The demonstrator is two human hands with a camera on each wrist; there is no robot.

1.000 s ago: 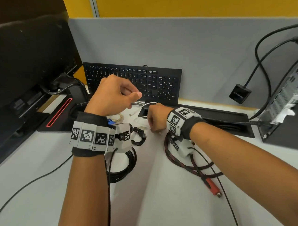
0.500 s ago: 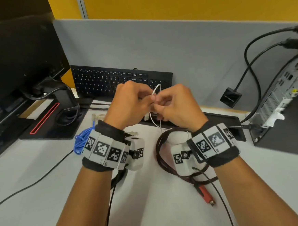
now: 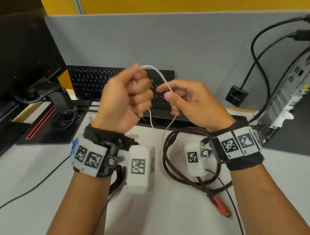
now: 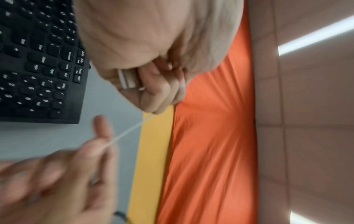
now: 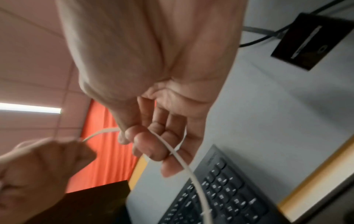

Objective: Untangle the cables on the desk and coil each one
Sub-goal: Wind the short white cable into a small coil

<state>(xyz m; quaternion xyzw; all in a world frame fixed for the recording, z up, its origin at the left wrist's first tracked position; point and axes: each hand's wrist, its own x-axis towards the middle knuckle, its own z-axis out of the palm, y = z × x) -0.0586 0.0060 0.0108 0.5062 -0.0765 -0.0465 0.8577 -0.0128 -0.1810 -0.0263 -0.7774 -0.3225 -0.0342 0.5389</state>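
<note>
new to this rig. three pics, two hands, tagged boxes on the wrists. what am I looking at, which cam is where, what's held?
No robot: a person works with bare hands, each wrist wearing a band with a small camera box. The wide picture comes from a head camera looking down at the desk. The other two look along each palm from the wrist cameras.

The left hand is fisted round a thin white cable, which arcs over to the right hand, where fingers and thumb pinch it; its ends hang below.

On the desk lie a dark braided cable with a red plug, loosely looped, and a black cable bundle mostly hidden under the left wrist. A keyboard leans behind.
</note>
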